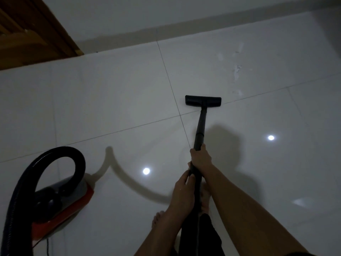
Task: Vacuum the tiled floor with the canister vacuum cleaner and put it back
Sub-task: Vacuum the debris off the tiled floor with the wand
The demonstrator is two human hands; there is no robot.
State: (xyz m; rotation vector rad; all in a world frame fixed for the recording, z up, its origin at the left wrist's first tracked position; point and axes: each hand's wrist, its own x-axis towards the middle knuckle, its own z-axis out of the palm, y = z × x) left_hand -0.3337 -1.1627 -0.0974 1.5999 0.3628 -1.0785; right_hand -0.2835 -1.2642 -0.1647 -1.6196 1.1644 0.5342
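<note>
Vacuuming was under way and, by my reading, far from finished. The tiled floor (110, 100) was being worked, and putting the machine away had not begun. The canister vacuum cleaner (73, 198) sat on the tiles at eight o'clock, with its ribbed hose (24, 182) arching over it and down the left edge. The wand (201, 124) ran from six o'clock up to the centre. It ended in the floor head (203, 100), which lay flat on the tiles just beside a crossing of grout lines. The right hand (200, 157) was wrapped round the wand, and the left hand (182, 183) gripped it just behind, nearer the body.

The floor was large, glossy, pale tiles with thin dark joints in a dim room. A plain wall (147, 15) with a grey skirting (203, 26) closed it off at twelve o'clock. Brown woodwork (27, 34), perhaps a door, stood at eleven o'clock. Pale smudges (237, 71) at one o'clock, beyond the head, looked not yet covered. Two lamp reflections (146, 171) shone on the tiles, one at seven o'clock and one at three.
</note>
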